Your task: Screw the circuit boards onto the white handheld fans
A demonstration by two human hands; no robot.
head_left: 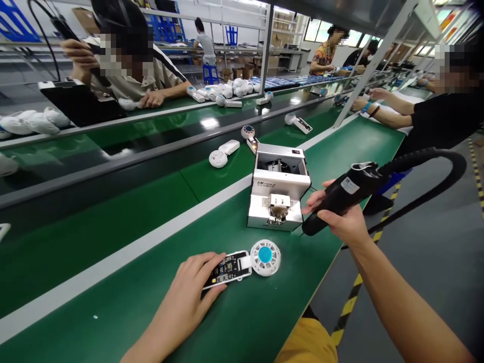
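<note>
My left hand (189, 287) presses down on the handle of an opened small fan (242, 263), whose circuit board shows and whose white round head with a blue centre lies to the right on the green bench (113, 302). My right hand (340, 219) is wrapped round a black electric screwdriver (348, 194) with a thick black cable, its tip pointing down-left beside a silver screw feeder box (279, 189).
A conveyor (181, 181) carries several white fan parts (224, 154) past the bench. Other people work across the line (128, 65) and to my right (434, 116). Yellow-black floor tape (351, 297) runs beside the bench edge.
</note>
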